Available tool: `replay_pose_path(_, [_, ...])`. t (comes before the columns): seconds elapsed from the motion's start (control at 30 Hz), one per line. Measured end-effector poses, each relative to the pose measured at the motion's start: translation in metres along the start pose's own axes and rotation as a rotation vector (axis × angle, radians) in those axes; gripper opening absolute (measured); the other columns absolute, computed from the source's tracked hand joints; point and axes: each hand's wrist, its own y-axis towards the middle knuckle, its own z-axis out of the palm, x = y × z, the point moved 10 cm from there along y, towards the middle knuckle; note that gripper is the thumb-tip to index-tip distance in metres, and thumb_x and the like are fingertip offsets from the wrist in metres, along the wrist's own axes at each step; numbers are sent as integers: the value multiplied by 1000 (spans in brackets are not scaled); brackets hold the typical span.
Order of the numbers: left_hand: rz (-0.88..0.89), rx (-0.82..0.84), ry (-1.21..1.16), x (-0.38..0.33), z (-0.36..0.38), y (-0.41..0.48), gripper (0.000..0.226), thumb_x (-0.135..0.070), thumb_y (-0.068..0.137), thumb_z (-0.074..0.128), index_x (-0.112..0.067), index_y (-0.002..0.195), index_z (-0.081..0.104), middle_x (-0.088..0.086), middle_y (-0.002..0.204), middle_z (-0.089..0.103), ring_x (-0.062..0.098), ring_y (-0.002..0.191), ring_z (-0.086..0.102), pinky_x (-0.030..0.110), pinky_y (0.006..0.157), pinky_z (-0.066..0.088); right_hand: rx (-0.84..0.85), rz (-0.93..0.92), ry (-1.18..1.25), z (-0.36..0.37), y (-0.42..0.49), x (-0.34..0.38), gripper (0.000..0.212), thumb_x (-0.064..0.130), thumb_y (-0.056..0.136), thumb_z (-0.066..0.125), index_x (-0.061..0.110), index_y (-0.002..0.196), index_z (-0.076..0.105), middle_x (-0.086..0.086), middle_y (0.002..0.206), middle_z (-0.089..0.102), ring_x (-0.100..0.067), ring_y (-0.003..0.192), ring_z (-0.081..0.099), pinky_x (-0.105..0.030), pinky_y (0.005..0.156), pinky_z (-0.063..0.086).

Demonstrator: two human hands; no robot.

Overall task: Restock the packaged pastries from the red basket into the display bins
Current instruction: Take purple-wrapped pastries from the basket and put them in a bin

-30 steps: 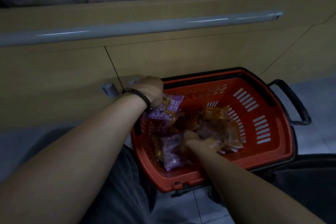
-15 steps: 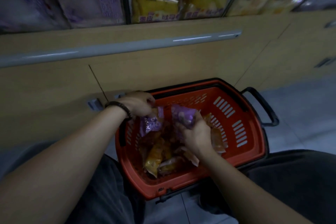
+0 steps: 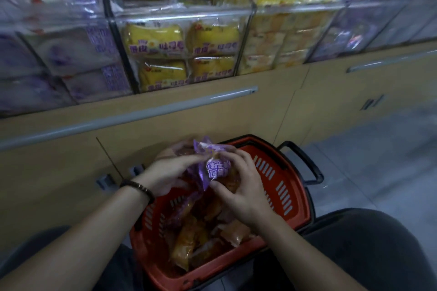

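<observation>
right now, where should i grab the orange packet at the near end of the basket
Probably pinch the orange packet across its upper edge, coming down from above. It lies tilted and uppermost there, and the red basket walls close off the sides.

Your view is dim and underexposed. Most light reaches the bins (image 3: 179, 16), whose clear fronts throw white glare streaks; it seems to come from above. Inside the basket (image 3: 295, 186) everything sinks into murky shadow, while the packet (image 3: 214, 168) catches a faint sheen. Motion blur smears the floor (image 3: 378, 160) at right, and the rail (image 3: 132, 113) bows with wide-angle distortion.
</observation>
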Motion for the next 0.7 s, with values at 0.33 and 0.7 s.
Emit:
replay_pose_path(0.33, [430,-139,-30,-93,45,-27,43,-9,74,96,-30,107,76,8,104,81,37,97,77,69,83,61,-139,412,119,-105,24,0,126,68,57,93,45,160,25,2,148,38,-12,131,52,-37,109,47])
replay_pose_path(0.7, [685,-122,92,-196,107,-46,59,-36,56,102,-33,107,73,5,109,79,23,94,79,43,73,66,-496,529,1165,-165,38,-3,62,4,66,86,-10,122,64,-27,108,76,-35,81,76,-38,62,63])
